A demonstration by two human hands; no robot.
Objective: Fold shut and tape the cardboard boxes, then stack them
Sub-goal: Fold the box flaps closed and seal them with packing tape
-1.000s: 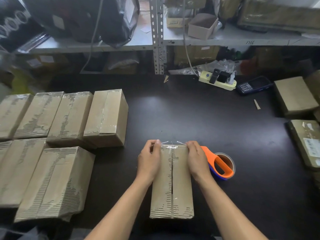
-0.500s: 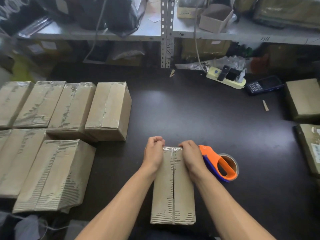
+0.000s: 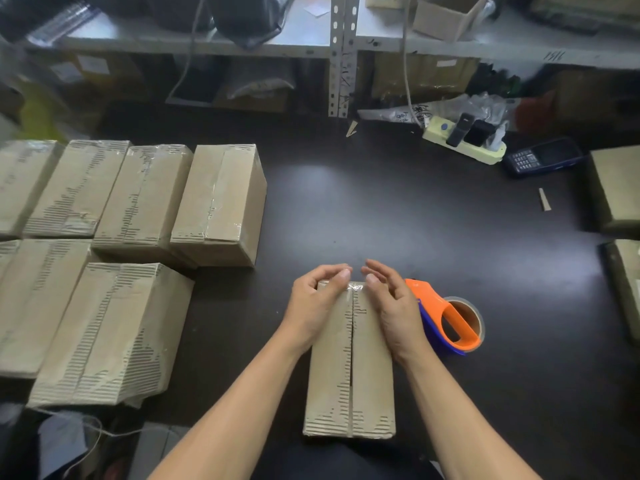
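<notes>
A narrow cardboard box (image 3: 349, 368) lies lengthwise on the dark table in front of me, flaps folded shut with a seam down the middle and clear tape across its far end. My left hand (image 3: 317, 299) and my right hand (image 3: 391, 306) rest on the box's far end, fingers spread and curved over the taped edge, fingertips almost meeting. An orange and blue tape dispenser (image 3: 446, 320) with a roll of clear tape sits just right of my right hand. Several taped boxes (image 3: 138, 216) lie in rows on the left.
Two more cardboard boxes (image 3: 620, 188) sit at the right edge. A pale power strip (image 3: 464, 143) and a dark handheld scanner (image 3: 543, 157) lie at the back right. A metal shelf post (image 3: 341, 57) and cluttered shelves stand behind the table.
My hands have moved inward along the box's far edge, from the corners toward the centre seam, and the fingers have opened out. The view has tilted slightly downward.
</notes>
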